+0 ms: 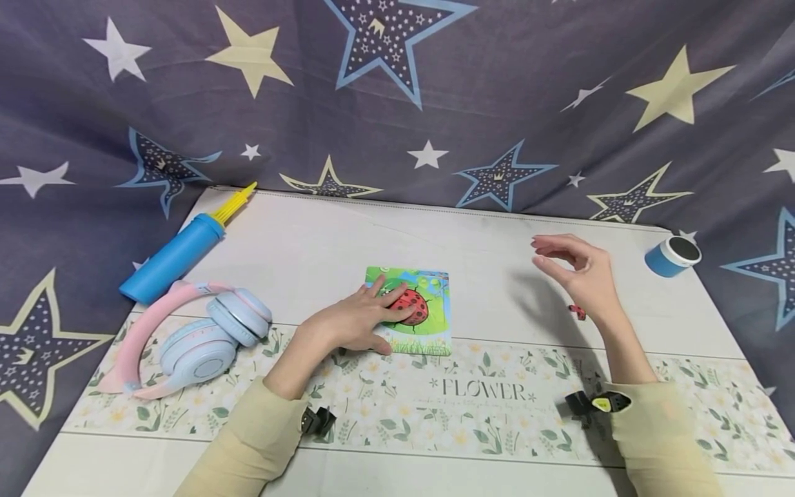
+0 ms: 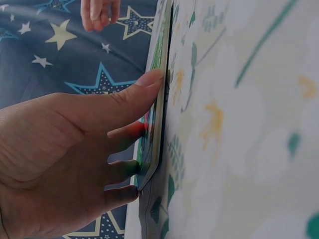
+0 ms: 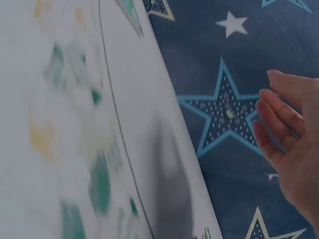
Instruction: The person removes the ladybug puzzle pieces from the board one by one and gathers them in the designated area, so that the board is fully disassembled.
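A thin square board (image 1: 435,324) with a red ladybug picture on green lies on the table in the head view. My left hand (image 1: 357,319) rests on its left part, fingers spread over the picture and covering some of it. In the left wrist view the thumb touches the near edge of the board (image 2: 158,107), with fingertips against its face. Raised over the table to the right, my right hand (image 1: 574,266) has loosely bent fingers and nothing between them. A small red piece with dark spots (image 1: 577,312) lies beside the right wrist, partly hidden by it.
Pink and blue headphones (image 1: 201,348) lie at the left, with a blue hand pump (image 1: 174,257) with a yellow end behind them. A blue jar with a white rim (image 1: 673,257) stands at the far right. A starry curtain (image 1: 522,41) hangs along the table's back edge.
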Motion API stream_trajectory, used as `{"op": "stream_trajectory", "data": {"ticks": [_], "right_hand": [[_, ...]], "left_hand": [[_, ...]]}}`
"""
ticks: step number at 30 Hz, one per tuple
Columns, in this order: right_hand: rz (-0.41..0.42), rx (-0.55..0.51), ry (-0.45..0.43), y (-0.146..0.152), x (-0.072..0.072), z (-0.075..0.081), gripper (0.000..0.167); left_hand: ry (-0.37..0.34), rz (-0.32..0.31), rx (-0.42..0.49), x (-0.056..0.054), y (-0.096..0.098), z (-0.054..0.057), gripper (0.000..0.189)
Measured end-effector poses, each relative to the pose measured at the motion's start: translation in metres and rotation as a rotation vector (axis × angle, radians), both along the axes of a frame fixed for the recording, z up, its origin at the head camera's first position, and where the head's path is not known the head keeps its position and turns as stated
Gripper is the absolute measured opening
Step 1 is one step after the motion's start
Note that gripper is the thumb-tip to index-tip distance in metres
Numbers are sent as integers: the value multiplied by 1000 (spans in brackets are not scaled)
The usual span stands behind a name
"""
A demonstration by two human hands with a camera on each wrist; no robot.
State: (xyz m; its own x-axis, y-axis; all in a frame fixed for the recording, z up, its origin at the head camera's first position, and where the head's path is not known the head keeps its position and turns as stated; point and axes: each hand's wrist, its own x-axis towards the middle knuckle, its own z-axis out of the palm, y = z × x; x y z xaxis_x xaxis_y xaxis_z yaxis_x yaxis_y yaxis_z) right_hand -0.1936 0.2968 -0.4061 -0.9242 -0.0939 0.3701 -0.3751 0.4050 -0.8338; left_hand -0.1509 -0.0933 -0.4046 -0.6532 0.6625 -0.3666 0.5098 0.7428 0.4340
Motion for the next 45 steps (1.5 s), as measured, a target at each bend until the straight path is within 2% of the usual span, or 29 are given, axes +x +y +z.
{"op": "stream_trajectory", "data": {"ticks": [5,10,15,22,28,33,39,45], "right_hand": [[42,-56,-2,-18,2,4,33],[131,-89,5,-35,3,8,40],[204,-69,-6,-51,4,5,49],[280,32,-79,-74,10,-7,52],[398,115,-200,-89,14,-17,59],[494,169,-234,-101,17,-22,65],[537,293,-241,-110,23,-24,75],[553,412,-269,-116,28,-25,75]], "left_hand": [[-3,0,-5,0,1,0,78],[-6,-2,-8,-1,1,-1,79],[-6,-4,-9,-2,1,-1,78],[6,-5,-23,-3,2,-2,79],[5,1,-29,-5,3,-4,78],[3,11,-35,-4,2,-2,78],[4,20,-31,-3,2,-2,77],[5,17,-32,-3,3,-2,78]]}}
